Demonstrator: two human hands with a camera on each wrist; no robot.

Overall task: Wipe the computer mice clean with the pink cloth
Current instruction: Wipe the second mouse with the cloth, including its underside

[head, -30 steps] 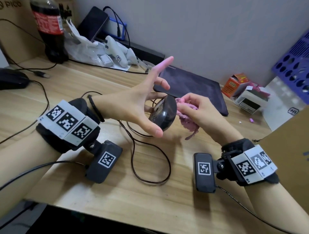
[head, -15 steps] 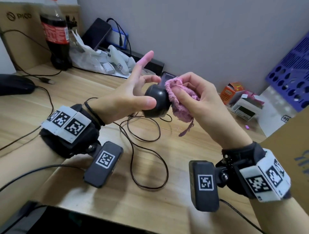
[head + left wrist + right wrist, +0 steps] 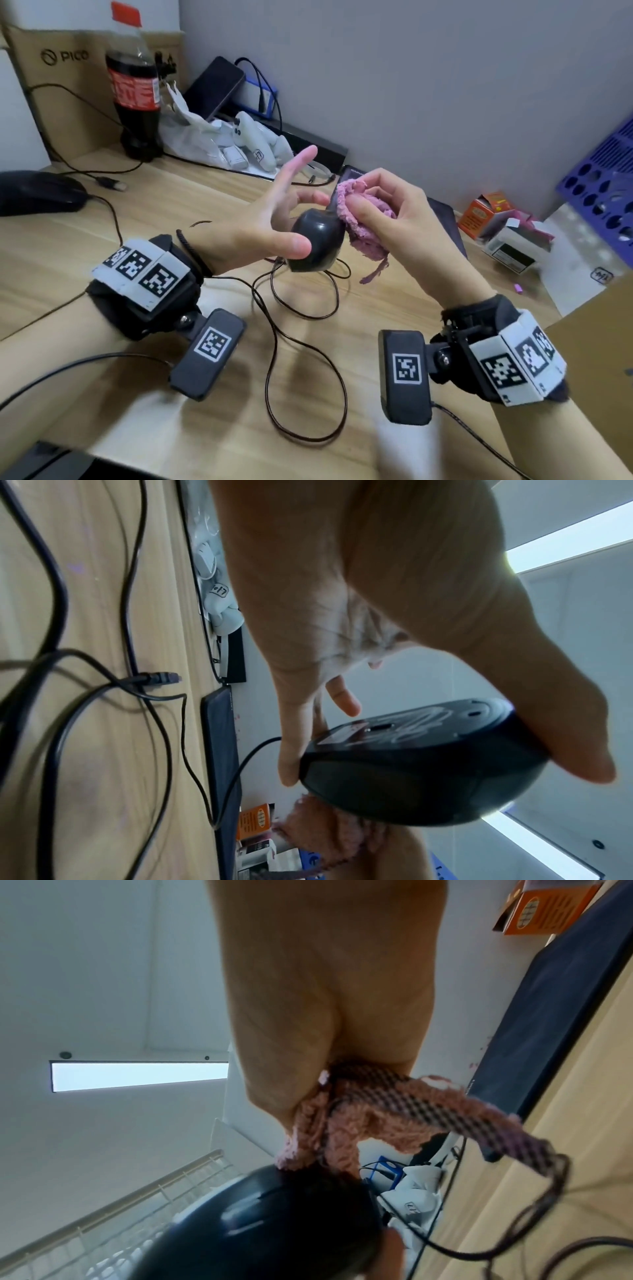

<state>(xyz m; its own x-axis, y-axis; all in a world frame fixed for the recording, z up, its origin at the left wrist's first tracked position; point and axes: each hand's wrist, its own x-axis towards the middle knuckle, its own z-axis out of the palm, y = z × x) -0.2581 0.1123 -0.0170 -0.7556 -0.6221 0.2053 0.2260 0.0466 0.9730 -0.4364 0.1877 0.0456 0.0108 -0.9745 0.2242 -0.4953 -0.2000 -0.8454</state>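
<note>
A black wired mouse (image 3: 317,241) is held up above the wooden desk (image 3: 102,240). My left hand (image 3: 274,226) pinches it between thumb and lower fingers, with the index finger pointing up and away. In the left wrist view the mouse (image 3: 421,767) shows its underside, thumb on one side. My right hand (image 3: 387,212) grips a bunched pink cloth (image 3: 359,219) and presses it against the mouse's top. The cloth (image 3: 342,1123) meets the mouse (image 3: 274,1226) in the right wrist view. A second black mouse (image 3: 37,192) lies on the desk at far left.
The held mouse's cable (image 3: 301,359) loops over the desk below my hands. A dark mouse pad (image 3: 445,212) lies behind them. At the back stand a cola bottle (image 3: 135,92), white controllers (image 3: 253,144) and a phone. Small boxes (image 3: 493,219) and a purple rack (image 3: 603,192) sit right.
Both hands rose and turned the mouse from its edge to show its top. The pink cloth came up from beside the mouse onto its upper surface and keeps rubbing there.
</note>
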